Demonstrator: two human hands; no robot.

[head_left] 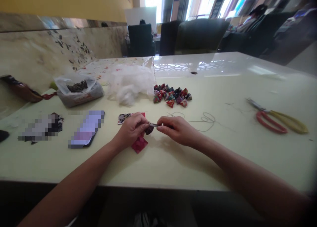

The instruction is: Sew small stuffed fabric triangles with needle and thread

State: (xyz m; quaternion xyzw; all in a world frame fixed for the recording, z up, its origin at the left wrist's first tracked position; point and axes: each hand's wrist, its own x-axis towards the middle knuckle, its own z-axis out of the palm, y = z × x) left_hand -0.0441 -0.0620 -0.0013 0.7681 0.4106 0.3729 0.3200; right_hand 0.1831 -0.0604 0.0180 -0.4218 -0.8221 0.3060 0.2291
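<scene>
My left hand [131, 129] is closed on a small dark piece of fabric [149, 130] near the table's middle. In my right hand [177, 129], thumb and forefinger pinch a small metal tool [153, 124] whose tip meets the dark piece at my left fingertips. A red patterned cloth square [139, 144] lies just below my left hand, and a black patterned piece [123, 118] shows behind it. Thin thread [208, 119] curls on the table right of my right hand. Beyond both hands sits a cluster of small stuffed fabric pieces [173, 95].
White stuffing [127, 91] and a plastic bag of dark bits [79, 90] stand at the back left. A phone [88, 128] and dark cloth pieces [59, 121] lie left. Scissors [274, 121] rest right. Chairs [201, 35] and people are beyond the table [173, 174].
</scene>
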